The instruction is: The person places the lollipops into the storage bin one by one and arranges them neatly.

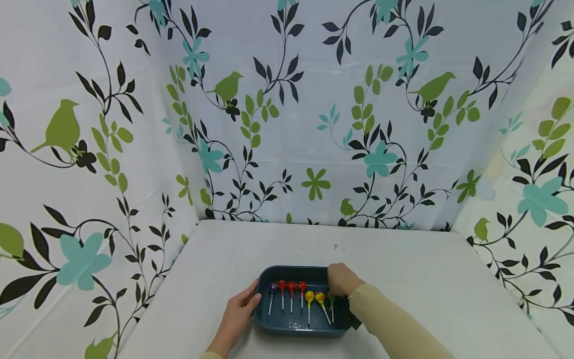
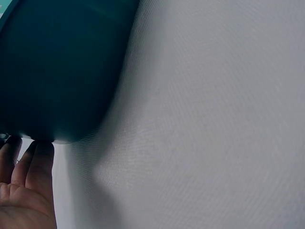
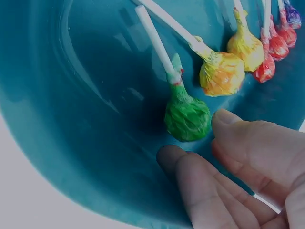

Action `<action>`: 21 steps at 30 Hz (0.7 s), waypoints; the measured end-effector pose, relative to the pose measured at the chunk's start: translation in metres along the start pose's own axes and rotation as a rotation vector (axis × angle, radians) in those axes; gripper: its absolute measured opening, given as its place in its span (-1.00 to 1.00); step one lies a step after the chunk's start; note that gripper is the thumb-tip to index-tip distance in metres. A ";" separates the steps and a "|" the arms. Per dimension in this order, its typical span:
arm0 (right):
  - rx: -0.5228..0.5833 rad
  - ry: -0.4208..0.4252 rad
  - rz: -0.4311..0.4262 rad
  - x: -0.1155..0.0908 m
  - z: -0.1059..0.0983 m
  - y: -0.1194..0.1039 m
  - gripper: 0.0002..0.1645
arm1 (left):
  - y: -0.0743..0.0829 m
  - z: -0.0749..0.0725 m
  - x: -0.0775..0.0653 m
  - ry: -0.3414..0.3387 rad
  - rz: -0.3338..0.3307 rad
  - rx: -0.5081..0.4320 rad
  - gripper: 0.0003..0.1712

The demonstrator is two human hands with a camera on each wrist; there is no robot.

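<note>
A dark blue-green tray lies on the white table, with a row of wrapped lollipops in it. At its left end my left hand holds the rim; in the left wrist view, fingertips touch the tray's outer wall. My right hand reaches over the tray's right end. In the right wrist view its thumb and fingers stand apart beside the head of a green lollipop, without gripping it. Left of the green one are two yellow lollipops, several red ones and a purple one.
The white tabletop extends behind and to both sides of the tray. Patterned cloth with birds, leaves and flowers hangs behind the table and along both sides.
</note>
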State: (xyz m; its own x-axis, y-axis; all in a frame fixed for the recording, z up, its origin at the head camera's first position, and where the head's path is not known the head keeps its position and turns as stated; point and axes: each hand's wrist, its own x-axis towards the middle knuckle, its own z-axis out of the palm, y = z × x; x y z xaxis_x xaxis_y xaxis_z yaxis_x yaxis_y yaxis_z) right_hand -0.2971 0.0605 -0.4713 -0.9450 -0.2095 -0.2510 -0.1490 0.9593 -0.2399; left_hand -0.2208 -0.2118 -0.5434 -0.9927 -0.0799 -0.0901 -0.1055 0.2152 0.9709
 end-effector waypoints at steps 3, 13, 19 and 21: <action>0.016 -0.006 -0.027 -0.001 -0.007 0.003 -0.81 | -0.001 0.000 0.000 -0.001 -0.003 0.005 -0.42; 0.353 0.122 -0.202 -0.033 -0.050 0.037 -0.81 | 0.000 0.000 0.002 0.002 -0.007 0.009 -0.43; 0.524 0.247 -0.244 -0.068 -0.056 0.100 -0.70 | -0.003 0.001 0.002 0.002 -0.009 0.018 -0.43; 0.538 0.273 -0.218 -0.082 -0.057 0.125 -0.64 | -0.003 0.001 0.002 0.002 -0.011 0.020 -0.43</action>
State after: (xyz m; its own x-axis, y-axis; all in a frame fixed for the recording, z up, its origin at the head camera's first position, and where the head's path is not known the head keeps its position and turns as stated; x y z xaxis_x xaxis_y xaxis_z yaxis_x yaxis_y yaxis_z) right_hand -0.2546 0.2081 -0.4276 -0.9602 -0.2652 0.0875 -0.2463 0.6562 -0.7132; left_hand -0.2229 -0.2120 -0.5471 -0.9914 -0.0840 -0.1007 -0.1178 0.2335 0.9652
